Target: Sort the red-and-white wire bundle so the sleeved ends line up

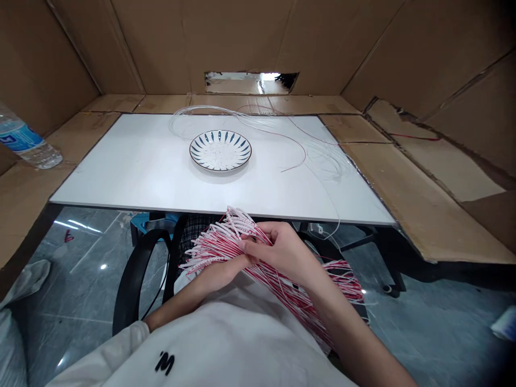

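Note:
A thick bundle of thin red and white wires (217, 244) lies across my lap, its white ends fanned out at the upper left. My left hand (229, 269) reaches under the bundle with its fingers curled around it, mostly hidden behind the strands and the other hand. From the right, my right hand (280, 250) closes on the same wires, thumb and fingers brought together near the left fingertips. The rest of the bundle trails down to the right beneath my right forearm.
On the white table (141, 166) stands a patterned plate (220, 150) with small white bits in it. Loose clear and red strands (326, 158) lie at the right. A water bottle (28, 141) leans at the left. Cardboard walls (242, 37) surround the table; a chair armrest (139, 285) is beside me.

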The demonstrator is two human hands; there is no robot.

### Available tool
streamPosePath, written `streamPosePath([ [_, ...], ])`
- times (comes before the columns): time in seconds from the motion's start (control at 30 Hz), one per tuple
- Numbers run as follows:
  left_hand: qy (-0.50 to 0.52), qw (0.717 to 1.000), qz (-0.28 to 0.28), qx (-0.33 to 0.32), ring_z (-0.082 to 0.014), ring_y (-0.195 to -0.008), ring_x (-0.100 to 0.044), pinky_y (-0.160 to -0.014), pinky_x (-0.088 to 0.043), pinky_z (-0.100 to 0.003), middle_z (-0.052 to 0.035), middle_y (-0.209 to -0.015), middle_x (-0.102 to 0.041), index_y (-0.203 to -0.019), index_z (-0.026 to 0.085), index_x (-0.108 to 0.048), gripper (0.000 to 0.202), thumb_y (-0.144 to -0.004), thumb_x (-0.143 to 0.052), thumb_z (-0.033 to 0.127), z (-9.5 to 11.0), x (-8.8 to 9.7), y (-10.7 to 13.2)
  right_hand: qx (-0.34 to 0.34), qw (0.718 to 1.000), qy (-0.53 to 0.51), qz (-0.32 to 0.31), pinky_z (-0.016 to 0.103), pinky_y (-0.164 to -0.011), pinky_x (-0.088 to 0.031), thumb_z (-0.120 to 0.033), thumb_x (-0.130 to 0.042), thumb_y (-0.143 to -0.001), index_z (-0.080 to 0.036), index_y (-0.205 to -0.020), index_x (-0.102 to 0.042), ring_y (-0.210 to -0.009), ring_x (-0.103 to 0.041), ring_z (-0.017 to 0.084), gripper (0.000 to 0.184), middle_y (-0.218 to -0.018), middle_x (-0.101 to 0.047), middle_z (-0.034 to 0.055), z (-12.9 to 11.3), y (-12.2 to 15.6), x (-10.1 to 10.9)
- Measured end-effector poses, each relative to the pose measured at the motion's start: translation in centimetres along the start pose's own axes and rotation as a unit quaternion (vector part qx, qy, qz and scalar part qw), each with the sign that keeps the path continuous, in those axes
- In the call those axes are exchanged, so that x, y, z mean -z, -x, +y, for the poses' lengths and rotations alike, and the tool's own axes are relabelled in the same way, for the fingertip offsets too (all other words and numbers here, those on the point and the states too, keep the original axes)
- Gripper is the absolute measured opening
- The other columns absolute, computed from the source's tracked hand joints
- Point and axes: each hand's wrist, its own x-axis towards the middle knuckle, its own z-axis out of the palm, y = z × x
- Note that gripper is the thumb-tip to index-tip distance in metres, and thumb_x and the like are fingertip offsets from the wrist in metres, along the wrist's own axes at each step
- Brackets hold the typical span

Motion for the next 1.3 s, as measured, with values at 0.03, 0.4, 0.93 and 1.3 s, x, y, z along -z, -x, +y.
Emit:
streamPosePath([
  [0.03,-0.005,1.000,-0.001,-0.001,-0.0201,-0.105,-0.060,-0.104,-0.037,-0.030,-0.0032,-0.088,-0.072,-0.098,0.015,-0.068,0.025,-0.080,-0.056,0.029,0.0,0.0,-0.1,0.003,1.000,-0.008,-0.002,0.021,-0.050,-0.032,-0.027,-0.059,-0.078,-0.013,-0.061,-0.054,-0.053,-0.042,0.010,0.022,-0.056,-0.051,-0.0011,0.0,-0.1,0.0],
  [0.4,-0.057,0.997,0.024,0.055,-0.0232,-0.095,-0.060,-0.088,-0.046,-0.032,-0.0030,-0.078,-0.070,-0.076,0.017,-0.064,0.018,-0.074,-0.055,0.033,-0.2,0.3,-0.3,0.020,0.992,-0.120,0.015,0.022,-0.050,-0.039,-0.031,-0.055,-0.082,-0.016,-0.059,-0.050,-0.045,-0.047,0.011,0.028,-0.048,-0.051,-0.0015,0.2,-0.6,0.1],
  [0.93,-0.010,1.000,-0.001,0.019,-0.0231,-0.100,-0.060,-0.100,-0.038,-0.035,-0.0050,-0.096,-0.071,-0.089,0.016,-0.070,0.029,-0.081,-0.058,0.041,-0.7,0.2,-0.6,-0.005,0.995,-0.103,-0.006,0.021,-0.050,-0.034,-0.024,-0.060,-0.074,-0.014,-0.060,-0.055,-0.049,-0.044,0.009,0.018,-0.053,-0.053,-0.0011,0.1,-0.4,0.4],
  [1.3,0.052,0.998,0.011,0.031,-0.0256,-0.107,-0.060,-0.101,-0.041,-0.038,-0.0063,-0.104,-0.071,-0.097,0.017,-0.071,0.033,-0.078,-0.063,0.042,-1.4,0.1,-0.6,-0.039,0.985,-0.159,-0.055,0.022,-0.054,-0.035,-0.028,-0.069,-0.068,-0.012,-0.063,-0.060,-0.055,-0.047,0.011,0.018,-0.058,-0.055,0.0007,0.4,0.0,1.4],
])
